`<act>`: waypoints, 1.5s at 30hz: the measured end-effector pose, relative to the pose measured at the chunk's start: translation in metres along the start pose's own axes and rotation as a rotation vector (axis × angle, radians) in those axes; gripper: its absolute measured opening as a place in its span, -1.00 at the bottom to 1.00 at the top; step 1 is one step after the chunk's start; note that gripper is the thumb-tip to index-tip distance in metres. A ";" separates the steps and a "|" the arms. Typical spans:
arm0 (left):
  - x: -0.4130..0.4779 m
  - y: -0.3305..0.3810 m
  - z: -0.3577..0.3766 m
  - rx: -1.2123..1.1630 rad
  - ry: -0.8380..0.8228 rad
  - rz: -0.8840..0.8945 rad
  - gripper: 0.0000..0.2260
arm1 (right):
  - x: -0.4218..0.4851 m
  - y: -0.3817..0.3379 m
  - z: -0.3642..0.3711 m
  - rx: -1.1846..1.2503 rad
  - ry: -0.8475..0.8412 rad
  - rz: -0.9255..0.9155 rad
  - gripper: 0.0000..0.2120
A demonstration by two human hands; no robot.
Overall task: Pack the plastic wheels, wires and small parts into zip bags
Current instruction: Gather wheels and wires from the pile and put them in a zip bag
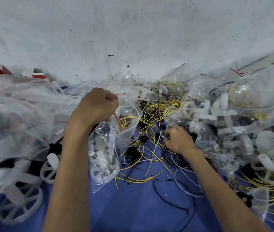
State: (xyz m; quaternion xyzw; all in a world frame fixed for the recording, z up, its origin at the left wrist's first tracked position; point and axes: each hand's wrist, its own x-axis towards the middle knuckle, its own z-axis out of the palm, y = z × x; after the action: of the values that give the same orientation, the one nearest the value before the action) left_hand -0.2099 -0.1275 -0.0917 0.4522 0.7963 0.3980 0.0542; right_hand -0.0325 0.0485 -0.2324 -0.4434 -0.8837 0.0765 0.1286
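Observation:
My left hand (97,106) grips the open mouth of a clear zip bag (106,148) that hangs down over the blue surface. Inside the bag are a translucent white wheel, a red wire (117,120) and some yellow wire. To its right, my right hand (177,139) is curled low over a tangle of loose wires (151,131), pinching thin white and black strands. Yellow, black and white wires and small black round parts (143,137) lie scattered between my hands.
Filled zip bags (229,104) pile up at the right. A large clear plastic sack (20,114) and loose white wheels (20,205) lie at the left. A grey scuffed wall (132,30) rises behind. Bare blue surface (132,206) shows between my forearms.

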 end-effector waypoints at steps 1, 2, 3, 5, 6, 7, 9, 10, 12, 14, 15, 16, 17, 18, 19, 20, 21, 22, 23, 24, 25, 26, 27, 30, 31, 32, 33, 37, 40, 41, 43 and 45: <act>0.000 0.000 0.000 0.000 -0.002 0.002 -0.82 | 0.000 0.000 -0.002 0.041 0.023 0.000 -0.84; 0.000 -0.001 0.000 0.003 -0.005 0.005 -0.83 | -0.001 0.000 -0.007 0.098 0.045 -0.005 -0.88; 0.000 -0.001 0.000 0.008 -0.008 0.008 -0.83 | -0.001 0.001 -0.014 0.167 0.070 -0.017 -0.90; 0.000 -0.001 0.000 0.021 -0.012 0.012 -0.83 | -0.001 0.003 -0.031 0.351 0.137 -0.036 -0.89; 0.000 0.000 0.000 0.026 -0.015 0.016 -0.83 | -0.002 0.003 -0.041 0.482 0.170 -0.028 -0.89; 0.000 0.000 0.000 0.031 -0.019 0.023 -0.83 | -0.004 0.003 -0.053 0.644 0.190 -0.005 -0.90; 0.000 0.001 0.002 0.035 -0.037 0.036 -0.84 | -0.008 -0.001 -0.072 0.998 0.207 0.019 -0.92; 0.000 0.002 0.004 0.034 -0.049 0.044 -0.84 | -0.010 -0.003 -0.081 1.137 0.213 0.007 -0.90; 0.000 0.004 0.009 0.033 -0.068 0.065 -0.84 | -0.014 -0.007 -0.093 1.272 0.203 -0.039 -0.84; 0.000 0.006 0.013 0.035 -0.083 0.086 -0.85 | -0.018 -0.011 -0.100 1.308 0.157 -0.081 -0.75; -0.001 0.008 0.015 0.031 -0.096 0.096 -0.84 | -0.020 -0.012 -0.102 1.326 0.127 -0.091 -0.69; -0.001 0.009 0.017 0.028 -0.116 0.109 -0.82 | -0.021 -0.013 -0.104 1.340 0.095 -0.098 -0.63; -0.002 0.011 0.019 0.029 -0.139 0.124 -0.81 | -0.023 -0.015 -0.106 1.348 0.062 -0.102 -0.57; -0.003 0.012 0.021 0.029 -0.161 0.138 -0.80 | -0.024 -0.016 -0.107 1.359 0.030 -0.101 -0.52; -0.004 0.013 0.022 0.021 -0.176 0.148 -0.80 | -0.026 -0.018 -0.110 1.378 -0.001 -0.094 -0.48; -0.005 0.015 0.023 0.003 -0.188 0.158 -0.81 | -0.027 -0.021 -0.112 1.406 -0.029 -0.084 -0.47; -0.005 0.015 0.023 -0.022 -0.204 0.166 -0.82 | -0.029 -0.024 -0.115 1.430 -0.052 -0.079 -0.49; -0.006 0.016 0.024 -0.041 -0.221 0.174 -0.83 | -0.030 -0.027 -0.118 1.439 -0.067 -0.080 -0.54; -0.006 0.017 0.024 -0.050 -0.238 0.181 -0.83 | -0.032 -0.030 -0.120 1.436 -0.079 -0.085 -0.60; -0.007 0.018 0.024 -0.054 -0.250 0.185 -0.82 | -0.033 -0.034 -0.123 1.435 -0.086 -0.093 -0.66; -0.007 0.018 0.024 -0.062 -0.258 0.187 -0.81 | -0.035 -0.039 -0.125 1.442 -0.078 -0.100 -0.72; -0.006 0.019 0.025 -0.075 -0.264 0.186 -0.81 | -0.036 -0.045 -0.127 1.459 -0.056 -0.102 -0.78; -0.006 0.019 0.027 -0.089 -0.265 0.180 -0.81 | -0.037 -0.052 -0.126 1.476 -0.016 -0.094 -0.81; -0.005 0.021 0.030 -0.111 -0.239 0.162 -0.81 | -0.040 -0.078 -0.113 1.479 0.086 -0.055 -0.81; -0.004 0.021 0.030 -0.114 -0.214 0.160 -0.80 | -0.040 -0.086 -0.105 1.413 0.072 -0.066 -0.81; -0.003 0.021 0.029 -0.114 -0.183 0.158 -0.81 | -0.041 -0.092 -0.099 1.273 0.021 -0.099 -0.82; -0.003 0.021 0.029 -0.110 -0.155 0.156 -0.83 | -0.043 -0.095 -0.093 1.053 -0.064 -0.156 -0.83; -0.003 0.018 0.024 -0.118 -0.086 0.125 -0.80 | -0.045 -0.093 -0.091 0.355 -0.124 -0.330 -0.81; -0.001 0.017 0.017 -0.155 0.012 0.106 -0.81 | -0.042 -0.090 -0.098 0.379 0.147 -0.328 -0.78; 0.000 0.016 0.014 -0.158 0.038 0.106 -0.82 | -0.042 -0.089 -0.099 0.440 0.167 -0.365 -0.77; 0.000 0.014 0.012 -0.151 0.050 0.115 -0.83 | -0.045 -0.089 -0.101 0.441 0.000 -0.505 -0.78; -0.001 0.012 0.013 -0.133 0.026 0.115 -0.81 | -0.045 -0.085 -0.097 0.407 -0.177 -0.589 -0.79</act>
State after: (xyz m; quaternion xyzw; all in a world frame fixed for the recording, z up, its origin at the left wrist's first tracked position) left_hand -0.1952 -0.1177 -0.0921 0.4873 0.7414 0.4585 0.0507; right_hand -0.0425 -0.0363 -0.1257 -0.1269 -0.9479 0.2487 0.1536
